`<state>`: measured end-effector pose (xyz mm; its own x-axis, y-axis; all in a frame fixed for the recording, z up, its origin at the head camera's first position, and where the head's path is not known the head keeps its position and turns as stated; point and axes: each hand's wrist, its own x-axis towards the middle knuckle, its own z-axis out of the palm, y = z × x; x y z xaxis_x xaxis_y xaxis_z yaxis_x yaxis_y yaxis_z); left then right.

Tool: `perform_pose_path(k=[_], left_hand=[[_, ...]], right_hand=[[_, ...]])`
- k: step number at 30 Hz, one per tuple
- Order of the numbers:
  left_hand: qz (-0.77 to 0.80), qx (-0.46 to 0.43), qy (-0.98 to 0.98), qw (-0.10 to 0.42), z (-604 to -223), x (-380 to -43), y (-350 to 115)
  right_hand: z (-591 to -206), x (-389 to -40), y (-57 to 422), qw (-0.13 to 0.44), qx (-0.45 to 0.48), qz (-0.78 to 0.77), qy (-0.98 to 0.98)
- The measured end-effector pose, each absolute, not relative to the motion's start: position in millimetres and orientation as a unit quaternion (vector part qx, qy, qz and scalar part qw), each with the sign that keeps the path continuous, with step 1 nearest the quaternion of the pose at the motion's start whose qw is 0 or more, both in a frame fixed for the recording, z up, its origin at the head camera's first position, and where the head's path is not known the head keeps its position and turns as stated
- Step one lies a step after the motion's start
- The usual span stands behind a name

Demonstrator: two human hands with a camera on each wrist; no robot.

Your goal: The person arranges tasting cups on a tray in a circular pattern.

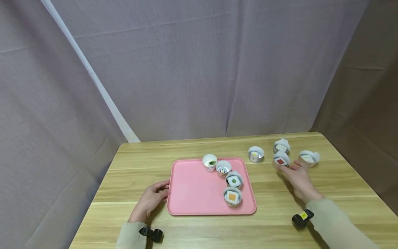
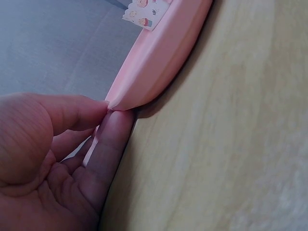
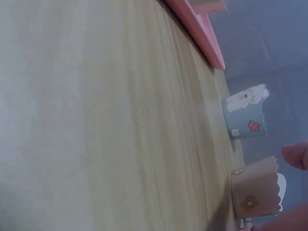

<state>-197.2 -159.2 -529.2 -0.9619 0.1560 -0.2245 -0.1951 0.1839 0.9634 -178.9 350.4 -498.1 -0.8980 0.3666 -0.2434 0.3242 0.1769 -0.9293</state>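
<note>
Paper baking cup w/ red-square filling (image 1: pixel 281 160) stands on the table (image 1: pixel 205 233), R of the tray: our L hand (image 1: pixel 151 197) pinches the pink tray (image 1: pixel 196 193) by its L rim, so let's hold it steady for the four filled cups (image 1: pixel 233 196) on its R half. Our R hand (image 1: pixel 300 180) has thumb & fingers spread at the red-square cup, so we'd best pinch it lightly, low, & lift lvl, w/o nudging the cup just behind (image 1: pixel 281 147).

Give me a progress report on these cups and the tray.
Apparently done: four cups stand on the pink tray. In hand: the left hand pinches the tray's edge; the right hand is at the red-centred cup, grip unclear. Likely left: that cup and three others on the table.
</note>
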Motion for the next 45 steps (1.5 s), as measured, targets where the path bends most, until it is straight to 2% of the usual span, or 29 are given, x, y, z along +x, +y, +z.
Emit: perform_pose_path(k=[11, 20, 24, 35, 45], left_hand=[[0.643, -0.007, 0.752, 0.142, -531, -196, -158], [0.646, -0.01, 0.751, 0.138, -529, -195, -159], [0.644, -0.014, 0.752, 0.138, -529, -195, -159], [0.644, -0.018, 0.753, 0.131, -532, -196, -161], [0.647, -0.015, 0.751, 0.133, -533, -197, -159]], right_hand=[[-501, -188, 354, 0.04, -0.204, 0.589, -0.781], [-509, -192, 361, 0.001, -0.135, 0.575, -0.807], [-513, -194, 359, 0.006, -0.128, 0.556, -0.821], [-515, -206, 345, 0.034, -0.206, 0.5, -0.84], [-519, -202, 344, 0.047, -0.216, 0.466, -0.857]])
